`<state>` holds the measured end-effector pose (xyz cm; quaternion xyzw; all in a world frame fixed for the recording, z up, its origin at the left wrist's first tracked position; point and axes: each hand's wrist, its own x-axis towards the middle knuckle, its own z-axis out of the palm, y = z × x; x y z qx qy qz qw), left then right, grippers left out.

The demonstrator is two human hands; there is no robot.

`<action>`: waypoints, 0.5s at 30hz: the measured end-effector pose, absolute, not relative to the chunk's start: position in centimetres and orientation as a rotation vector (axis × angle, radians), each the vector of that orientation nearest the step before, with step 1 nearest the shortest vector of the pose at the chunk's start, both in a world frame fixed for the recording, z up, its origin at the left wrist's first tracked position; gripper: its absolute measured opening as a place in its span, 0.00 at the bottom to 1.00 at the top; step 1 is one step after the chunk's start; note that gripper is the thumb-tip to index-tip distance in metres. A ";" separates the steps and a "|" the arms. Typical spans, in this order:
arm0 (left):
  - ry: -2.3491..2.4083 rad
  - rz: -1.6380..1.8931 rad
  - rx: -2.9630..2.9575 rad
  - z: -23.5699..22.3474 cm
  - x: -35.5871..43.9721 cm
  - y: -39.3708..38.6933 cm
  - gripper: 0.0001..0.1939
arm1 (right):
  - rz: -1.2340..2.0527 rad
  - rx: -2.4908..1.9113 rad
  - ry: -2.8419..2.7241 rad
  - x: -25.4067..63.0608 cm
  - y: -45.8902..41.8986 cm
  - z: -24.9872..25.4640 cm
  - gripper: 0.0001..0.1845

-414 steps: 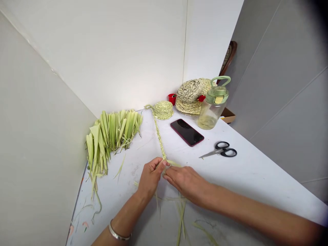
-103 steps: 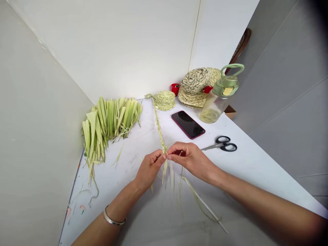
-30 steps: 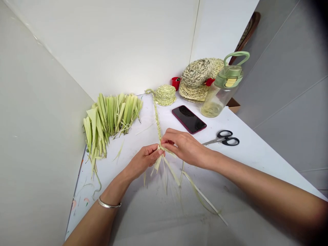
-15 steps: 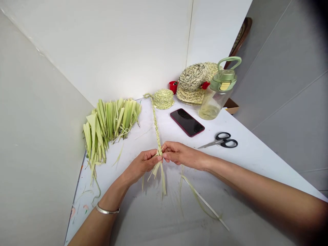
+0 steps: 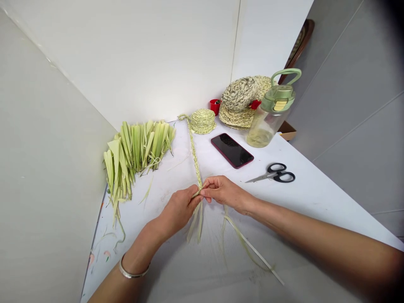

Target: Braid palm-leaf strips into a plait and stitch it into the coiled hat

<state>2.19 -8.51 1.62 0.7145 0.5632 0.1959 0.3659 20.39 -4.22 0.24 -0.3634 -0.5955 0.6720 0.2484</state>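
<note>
A braid of pale green husk strips [image 5: 195, 159] runs from a coiled braid [image 5: 203, 121] at the back toward me. My left hand [image 5: 180, 207], with a silver bangle on its wrist, is closed on loose strips [image 5: 200, 223] at the braid's near end; their tails hang below the fingers. Touching the left fingertips, my right hand [image 5: 225, 193] pinches the braid's end between thumb and fingers. Exactly which strip each hand grips is partly hidden.
Left lies a pile of green husks [image 5: 139, 147]. On the right are a phone [image 5: 232, 150], scissors [image 5: 276, 173], a water bottle [image 5: 268, 115], woven pieces [image 5: 238, 97] and a red cup [image 5: 215, 107]. Loose strips [image 5: 252, 250] lie in front on the white table [image 5: 315, 189].
My left hand has turned over more, its back now facing up, and shifted slightly right with the strips. My right hand stays pinched at the braid's end. The view has shifted slightly.
</note>
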 end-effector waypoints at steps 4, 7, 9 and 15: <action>1.458 0.364 1.950 2.2 1.7 -8.7 0.14 | 1.781 -0.978 -1.654 20.3 -4.1 -0.2 0.07; 1.504 0.238 2.038 3.3 1.3 -9.0 0.14 | 1.742 -0.981 -1.660 20.1 -4.2 -0.3 0.04; 1.575 0.155 2.090 4.2 1.4 -9.3 0.15 | 1.723 -0.978 -1.652 20.0 -4.3 -0.2 0.03; 1.676 -0.061 2.113 6.4 3.7 -10.5 0.17 | 1.691 -0.969 -1.549 19.6 -5.0 0.6 0.03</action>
